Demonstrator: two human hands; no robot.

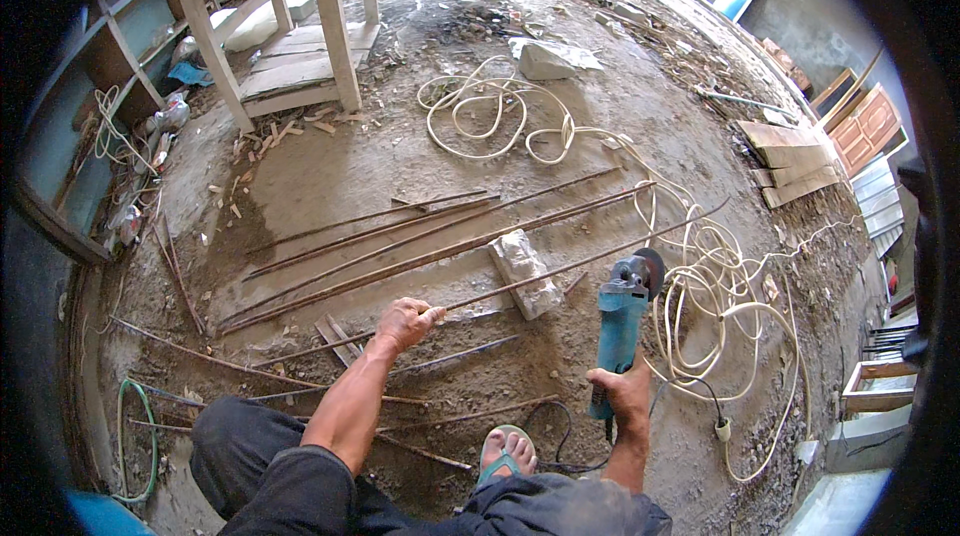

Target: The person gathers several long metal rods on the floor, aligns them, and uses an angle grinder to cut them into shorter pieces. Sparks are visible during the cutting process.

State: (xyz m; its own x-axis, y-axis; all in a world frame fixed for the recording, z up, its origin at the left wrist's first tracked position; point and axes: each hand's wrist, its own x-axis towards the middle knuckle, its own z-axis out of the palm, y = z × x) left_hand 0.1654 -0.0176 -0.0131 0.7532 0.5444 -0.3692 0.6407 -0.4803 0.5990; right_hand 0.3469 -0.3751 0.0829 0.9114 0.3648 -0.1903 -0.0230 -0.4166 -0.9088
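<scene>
My left hand (408,323) is closed around a thin rusty steel rod (582,261), which slants from lower left to upper right. The rod crosses a pale concrete block (523,274) lying on the dirt. In my right hand (628,394) is a teal angle grinder (620,324), held by its body with the head pointing away from me. Its dark round disc (651,273) faces right, close to the rod but apparently apart from it. Whether the disc is spinning cannot be told.
Several more rusty rods (400,258) lie beyond the block, others near my sandalled foot (508,452). A tangled pale cable (700,311) spreads at the right, joined to a plug (722,429). A wooden stand (290,66) is far left; boards (790,158) lie far right.
</scene>
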